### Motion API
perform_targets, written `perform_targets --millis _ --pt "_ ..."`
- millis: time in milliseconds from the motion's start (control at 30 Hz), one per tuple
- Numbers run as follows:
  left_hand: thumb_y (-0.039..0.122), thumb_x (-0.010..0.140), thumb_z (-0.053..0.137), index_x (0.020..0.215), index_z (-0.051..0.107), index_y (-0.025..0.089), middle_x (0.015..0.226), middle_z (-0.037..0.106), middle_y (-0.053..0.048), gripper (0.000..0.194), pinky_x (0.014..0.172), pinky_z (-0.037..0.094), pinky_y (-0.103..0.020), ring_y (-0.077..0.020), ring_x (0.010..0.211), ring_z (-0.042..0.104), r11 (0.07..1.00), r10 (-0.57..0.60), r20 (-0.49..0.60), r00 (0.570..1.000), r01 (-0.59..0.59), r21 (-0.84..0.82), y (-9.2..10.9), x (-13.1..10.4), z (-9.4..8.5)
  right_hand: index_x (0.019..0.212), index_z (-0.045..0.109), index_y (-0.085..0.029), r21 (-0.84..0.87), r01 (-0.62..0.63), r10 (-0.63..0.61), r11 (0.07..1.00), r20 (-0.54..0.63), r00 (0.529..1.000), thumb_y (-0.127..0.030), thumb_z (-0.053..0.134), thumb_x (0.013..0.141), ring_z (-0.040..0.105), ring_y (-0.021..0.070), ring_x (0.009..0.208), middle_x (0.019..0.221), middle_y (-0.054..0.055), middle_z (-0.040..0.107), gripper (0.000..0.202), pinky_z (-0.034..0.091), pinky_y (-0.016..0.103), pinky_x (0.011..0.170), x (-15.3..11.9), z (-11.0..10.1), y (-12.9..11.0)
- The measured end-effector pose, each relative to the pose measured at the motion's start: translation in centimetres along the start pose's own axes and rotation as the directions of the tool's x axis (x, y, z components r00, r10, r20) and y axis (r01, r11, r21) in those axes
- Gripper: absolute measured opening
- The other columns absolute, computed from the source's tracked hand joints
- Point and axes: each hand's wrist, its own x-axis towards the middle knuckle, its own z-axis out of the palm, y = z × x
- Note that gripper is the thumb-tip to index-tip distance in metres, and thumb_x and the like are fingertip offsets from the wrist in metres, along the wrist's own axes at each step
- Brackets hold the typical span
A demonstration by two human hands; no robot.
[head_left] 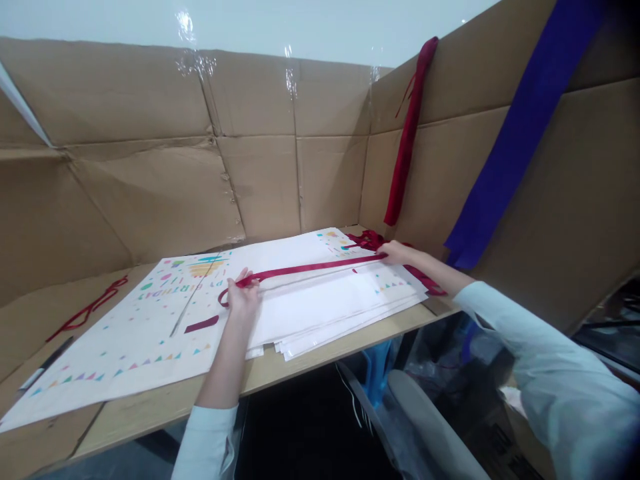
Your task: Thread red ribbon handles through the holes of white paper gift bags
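A narrow dark-red ribbon (315, 267) is stretched taut between my two hands, just above white printed sheets (300, 313). My left hand (243, 297) grips its near-left part, and a short end curls out beyond the fingers. At the far right, my right hand (395, 253) pinches the other part, close to a heap of red ribbon (367, 239). Left of my left hand, a short cut piece of dark-red ribbon (201, 325) lies on the sheet with colourful birthday print (160, 320).
Cardboard walls (260, 167) enclose the table at the back and right. A red strip (410, 133) and a blue strip (525, 133) hang on the right wall. A tangled red ribbon (90, 310) and a dark knife-like tool (47, 363) lie at left. A grey chair part (430, 427) is below.
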Motion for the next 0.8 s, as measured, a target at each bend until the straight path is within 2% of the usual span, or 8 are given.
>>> perform_targets --millis 100,200,333,433,500,633,733,800 --pt "0.032 0.095 0.02 0.083 0.055 0.007 0.066 0.056 -0.007 0.044 0.051 0.043 -0.015 -0.0084 0.056 0.052 0.996 0.036 -0.082 0.996 -0.042 -0.082 0.4 0.5 -0.2 0.101 0.067 -0.011 0.001 -0.301 0.301 0.954 -0.05 0.952 -0.015 0.055 0.08 0.058 0.0196 0.089 0.098 0.014 0.063 0.025 0.038 0.022 0.075 -1.7 0.4 6.6" --pt "0.026 0.094 0.024 0.085 0.052 0.006 0.068 0.057 -0.007 0.036 0.055 0.046 -0.017 -0.0098 0.062 0.055 0.996 -0.016 -0.075 0.997 0.009 -0.092 0.0 0.4 -0.2 0.103 0.066 -0.008 0.0 -0.464 0.462 0.886 -0.09 0.882 -0.013 0.049 0.083 0.055 0.0203 0.093 0.102 0.017 0.061 0.026 0.037 0.024 0.077 -3.1 -0.5 10.2" --pt "0.027 0.093 0.026 0.086 0.051 0.008 0.068 0.057 -0.007 0.032 0.054 0.047 -0.017 -0.0095 0.062 0.056 0.998 -0.041 -0.071 0.997 0.038 -0.046 -0.1 -0.1 -0.2 0.112 0.061 -0.008 0.028 -0.572 0.568 0.819 -0.167 0.806 -0.021 0.044 0.088 0.054 0.0248 0.095 0.107 0.022 0.057 0.033 0.035 0.03 0.071 -3.7 -3.0 11.1" --pt "0.026 0.091 0.028 0.082 0.05 0.009 0.066 0.054 -0.004 0.029 0.04 0.037 -0.012 -0.005 0.048 0.047 1.0 -0.009 -0.084 0.996 0.007 -0.029 1.1 -0.1 -0.4 0.114 0.059 -0.003 0.091 -0.656 0.657 0.749 -0.226 0.719 -0.027 0.047 0.087 0.053 0.0263 0.095 0.106 0.028 0.054 0.038 0.032 0.033 0.067 -3.8 -4.8 10.9" --pt "0.019 0.089 0.027 0.08 0.048 0.009 0.062 0.051 -0.002 0.025 0.036 0.031 -0.01 -0.0039 0.045 0.044 0.999 0.004 -0.079 0.997 -0.006 -0.034 2.2 0.2 -0.7 0.113 0.058 0.002 0.112 -0.687 0.688 0.718 -0.267 0.675 -0.022 0.051 0.085 0.049 0.0275 0.101 0.104 0.03 0.053 0.037 0.031 0.034 0.068 -3.8 -5.3 10.9" --pt "0.008 0.087 0.023 0.074 0.043 0.011 0.058 0.044 0.001 0.024 0.046 0.04 -0.007 -0.0024 0.049 0.047 0.992 0.093 -0.106 0.99 -0.101 -0.071 4.2 0.7 -1.2 0.089 0.065 -0.001 0.134 -0.605 0.588 0.785 -0.471 0.658 -0.013 0.052 0.081 0.033 0.0316 0.113 0.11 0.03 0.047 0.019 0.029 0.041 0.082 -4.0 -4.9 11.5" --pt "0.01 0.089 0.024 0.071 0.041 0.013 0.058 0.043 0.003 0.025 0.051 0.042 -0.006 -0.0005 0.047 0.045 0.978 0.185 -0.159 0.97 -0.198 -0.071 4.7 0.8 -1.3 0.064 0.059 -0.011 0.257 -0.364 0.441 0.895 -0.632 0.637 -0.016 0.05 0.081 0.025 0.0352 0.116 0.109 0.028 0.046 0.02 0.021 0.053 0.09 -4.1 -3.9 11.8" --pt "0.014 0.09 0.027 0.073 0.044 0.013 0.06 0.046 0.003 0.024 0.048 0.041 -0.008 -0.001 0.046 0.046 0.975 0.201 -0.171 0.964 -0.213 -0.054 4.4 0.8 -1.2 0.059 0.055 -0.015 0.277 -0.218 0.352 0.936 -0.689 0.634 -0.018 0.049 0.078 0.019 0.0371 0.119 0.107 0.026 0.047 0.021 0.013 0.058 0.093 -4.0 -3.2 11.8"
